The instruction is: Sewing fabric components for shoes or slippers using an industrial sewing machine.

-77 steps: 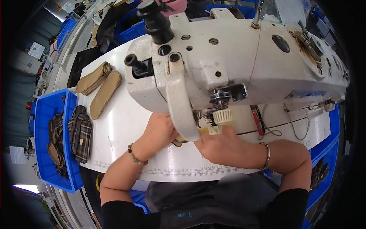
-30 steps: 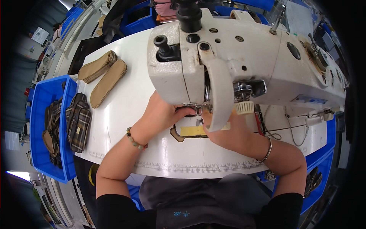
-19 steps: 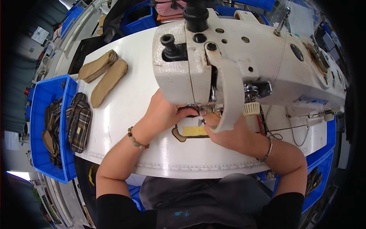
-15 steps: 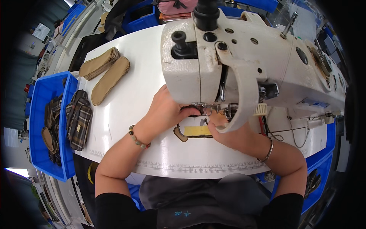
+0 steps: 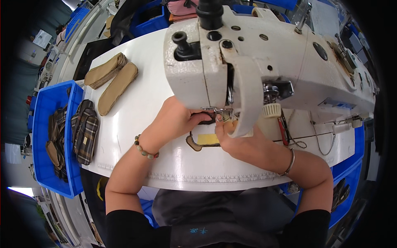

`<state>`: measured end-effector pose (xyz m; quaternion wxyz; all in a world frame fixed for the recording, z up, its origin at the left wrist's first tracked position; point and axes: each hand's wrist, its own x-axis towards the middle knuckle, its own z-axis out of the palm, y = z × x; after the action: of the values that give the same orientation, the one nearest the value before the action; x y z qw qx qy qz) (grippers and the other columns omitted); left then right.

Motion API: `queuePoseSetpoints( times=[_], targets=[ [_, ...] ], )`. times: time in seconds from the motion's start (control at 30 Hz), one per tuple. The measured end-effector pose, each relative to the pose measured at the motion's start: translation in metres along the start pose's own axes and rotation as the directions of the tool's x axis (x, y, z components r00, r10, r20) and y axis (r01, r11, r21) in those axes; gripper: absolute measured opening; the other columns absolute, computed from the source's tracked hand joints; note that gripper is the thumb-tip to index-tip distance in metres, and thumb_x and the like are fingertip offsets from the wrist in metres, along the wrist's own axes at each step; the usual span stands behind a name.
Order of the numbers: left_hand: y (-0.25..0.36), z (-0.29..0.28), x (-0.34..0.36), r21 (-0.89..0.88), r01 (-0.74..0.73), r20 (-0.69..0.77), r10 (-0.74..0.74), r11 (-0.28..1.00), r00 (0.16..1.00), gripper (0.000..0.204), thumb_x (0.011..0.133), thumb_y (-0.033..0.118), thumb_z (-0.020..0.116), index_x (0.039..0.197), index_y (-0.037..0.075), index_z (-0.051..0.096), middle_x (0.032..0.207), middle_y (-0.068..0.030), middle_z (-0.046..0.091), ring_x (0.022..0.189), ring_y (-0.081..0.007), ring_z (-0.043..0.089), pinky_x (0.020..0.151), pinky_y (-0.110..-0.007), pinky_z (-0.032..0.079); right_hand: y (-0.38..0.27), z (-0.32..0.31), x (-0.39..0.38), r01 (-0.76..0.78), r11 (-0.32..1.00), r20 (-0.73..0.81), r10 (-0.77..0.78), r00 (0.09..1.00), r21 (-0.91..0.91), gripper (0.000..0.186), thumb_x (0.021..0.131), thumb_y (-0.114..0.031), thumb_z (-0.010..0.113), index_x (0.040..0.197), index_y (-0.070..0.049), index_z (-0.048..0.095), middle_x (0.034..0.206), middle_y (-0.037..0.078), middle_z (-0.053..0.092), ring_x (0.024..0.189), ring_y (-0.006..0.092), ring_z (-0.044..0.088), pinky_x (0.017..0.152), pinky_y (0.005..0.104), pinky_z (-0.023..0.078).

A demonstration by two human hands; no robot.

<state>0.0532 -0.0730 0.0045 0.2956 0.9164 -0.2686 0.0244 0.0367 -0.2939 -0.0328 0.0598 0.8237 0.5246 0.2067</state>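
Note:
A white sewing machine (image 5: pixel 188 84) stands over the white table, its presser foot (image 5: pixel 223 113) above a dark fabric piece (image 5: pixel 204 117). My left hand (image 5: pixel 171 120) is closed on that piece just left of the foot, thumb on top. Close by the foot, the bent fingers of my right hand (image 5: pixel 240 142) pinch at the work's right side; the machine's pale guard (image 5: pixel 248 95) partly covers them. Between my hands and the table edge lie a yellow strip (image 5: pixel 208 139) and a tan curved end with dark edging (image 5: pixel 193 143), seemingly parts of the same work.
Tan oblong fabric pieces (image 5: pixel 118 89) lie in stacks at the far left. A plaid pouch (image 5: pixel 86 132) sits beside a blue bin (image 5: pixel 75 182) holding more plaid pieces. Red-handled tool (image 5: pixel 284 130) and a cord (image 5: pixel 326 151) lie right of my right hand. A printed ruler (image 5: pixel 198 180) follows the near edge.
The view has shifted slightly. My right hand has moved left, its fingers now bent up close to the presser foot, and it covers the strip's right end. My left hand keeps its hold.

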Motion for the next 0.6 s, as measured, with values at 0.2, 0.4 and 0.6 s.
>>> queuePoseSetpoints(
  times=[0.2, 0.4, 0.6],
  targets=[
    [0.001, 0.007, 0.001, -0.05, 0.046, -0.081, -0.05, 0.998, 0.995, 0.025, 0.072, 0.012, 0.082, 0.095, 0.01, 0.075, 0.084, -0.007, 0.073, 0.075, -0.027, 0.068, 0.067, -0.035, 0.053, -0.018, 0.043, -0.014, -0.08, 0.994, -0.183, 0.093, 0.979, 0.078, 0.044, 0.065, -0.011, 0.065, 0.105, 0.009, 0.068, 0.055, 0.002, 0.055, 0.05, 0.0181, 0.057, 0.045, 0.0308, 0.043],
    [-0.001, 0.008, -0.002, -0.043, 0.013, -0.106, -0.018, 0.999, 0.994, 0.019, 0.079, 0.011, 0.079, 0.092, 0.002, 0.068, 0.083, -0.0107, 0.071, 0.073, -0.0237, 0.068, 0.063, -0.035, 0.053, -0.011, 0.007, -0.005, -0.098, 0.965, -0.183, 0.145, 0.972, 0.245, 0.047, 0.066, -0.012, 0.064, 0.109, 0.006, 0.068, 0.054, 0.002, 0.055, 0.049, 0.0165, 0.057, 0.043, 0.0317, 0.041],
    [0.001, 0.007, 0.0, -0.032, 0.008, -0.107, -0.011, 0.999, 0.994, 0.015, 0.079, 0.011, 0.076, 0.089, 0.002, 0.069, 0.079, -0.0099, 0.07, 0.068, -0.0219, 0.067, 0.06, -0.033, 0.052, -0.01, 0.007, -0.005, -0.136, 0.93, -0.165, 0.201, 0.966, 0.342, 0.038, 0.065, -0.014, 0.065, 0.099, 0.001, 0.071, 0.054, 0.004, 0.054, 0.05, 0.0188, 0.058, 0.044, 0.0334, 0.043]
  ],
)
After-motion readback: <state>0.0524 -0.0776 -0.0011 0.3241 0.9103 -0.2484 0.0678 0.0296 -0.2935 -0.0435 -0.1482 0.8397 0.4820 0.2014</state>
